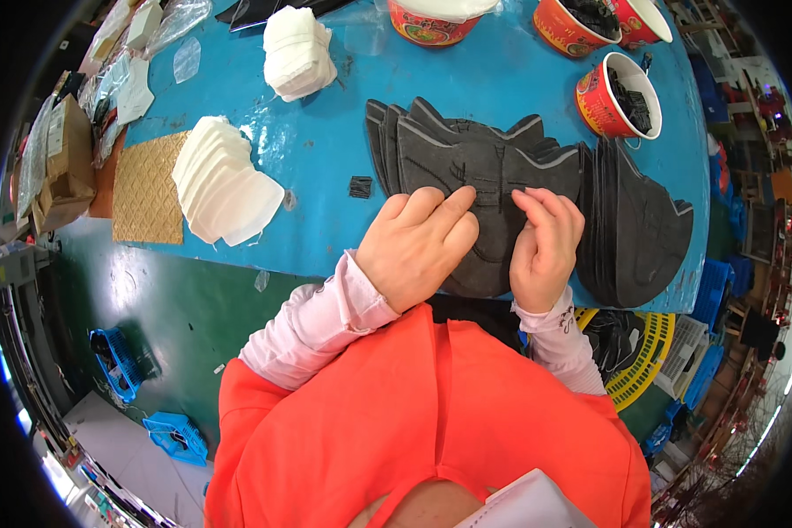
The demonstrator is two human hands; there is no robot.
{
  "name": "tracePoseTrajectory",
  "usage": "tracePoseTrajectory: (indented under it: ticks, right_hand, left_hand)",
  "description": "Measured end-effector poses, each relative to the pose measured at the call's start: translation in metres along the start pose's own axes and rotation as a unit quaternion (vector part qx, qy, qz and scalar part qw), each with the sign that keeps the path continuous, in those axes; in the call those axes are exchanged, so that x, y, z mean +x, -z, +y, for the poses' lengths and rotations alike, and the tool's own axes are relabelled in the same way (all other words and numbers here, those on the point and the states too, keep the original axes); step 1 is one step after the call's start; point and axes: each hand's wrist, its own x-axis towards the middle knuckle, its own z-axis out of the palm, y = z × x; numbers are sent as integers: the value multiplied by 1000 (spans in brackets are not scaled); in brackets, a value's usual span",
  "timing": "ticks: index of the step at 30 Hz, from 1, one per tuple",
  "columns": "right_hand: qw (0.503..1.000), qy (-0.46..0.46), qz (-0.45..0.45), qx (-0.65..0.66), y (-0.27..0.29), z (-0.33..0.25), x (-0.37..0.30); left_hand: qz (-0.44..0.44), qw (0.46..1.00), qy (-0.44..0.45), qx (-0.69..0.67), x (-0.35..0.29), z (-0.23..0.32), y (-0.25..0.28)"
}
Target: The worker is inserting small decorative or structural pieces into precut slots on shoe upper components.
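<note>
A layered stack of dark grey, curved cut pieces (431, 158), shaped like shoe uppers, lies in front of me. Thin lines and small dark strips show on the top piece. My left hand (421, 242) rests over its middle, fingers bent and close together, the thumb hidden. Opposite it, my right hand (544, 248) has its fingers drawn toward the thumb in a pinch at the same piece. Whatever either hand has between its fingertips is too small or covered to make out. A small bunch of black strips (360, 187) lies left of the stack.
At right stands another stack of dark pieces (642, 229), below a red paper bowl (597, 104) of black scraps. More bowls line the far edge. White cut pieces (229, 189) are fanned out at left by a brown quilted sheet (148, 189). A yellow basket (651, 352) sits below the table.
</note>
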Motion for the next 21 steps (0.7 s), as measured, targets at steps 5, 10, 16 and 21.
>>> tracePoseTrajectory:
  ticks: [5,10,16,21]
  right_hand:
    - [1000,-10,2,24,10,0,-4]
    - [998,19,-41,-39,8,-6,-1]
    - [997,1,-59,-49,14,-18,11]
    - [995,31,-95,20,10,-7,32]
  left_hand:
    - [17,1000,-12,-8,-7,2,2]
    - [8,999,-49,8,-6,3,4]
    - [7,999,-44,3,-7,5,2]
    - [15,999,-45,-3,-9,4,1]
